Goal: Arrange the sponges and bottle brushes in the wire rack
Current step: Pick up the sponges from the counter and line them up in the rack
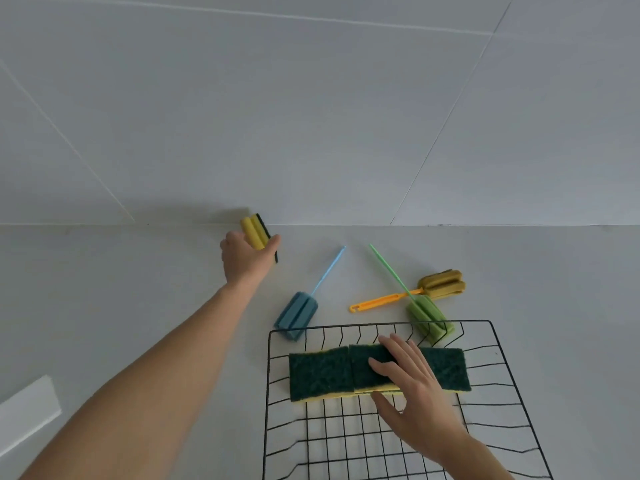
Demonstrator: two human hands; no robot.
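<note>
The wire rack sits at lower right of the frame, its near edge cut off by the bottom border; its black rim stands clear of the wall line at mid-frame, with bare grey counter open to the left. Three sponges lie side by side across the rack's far half, dark green scouring face up, yellow foam showing along the near edge. The right hand lies flat on the middle one — fingers spread, thumb at its near edge, not closed around it. The left hand, upper centre-left, is closed on a yellow sponge held tilted by the wall. Outside the rack, on the counter: blue bottle brush, just left of the far corner; green bottle brush, head touching the far rim; orange bottle brush, crossing under the green handle.
</note>
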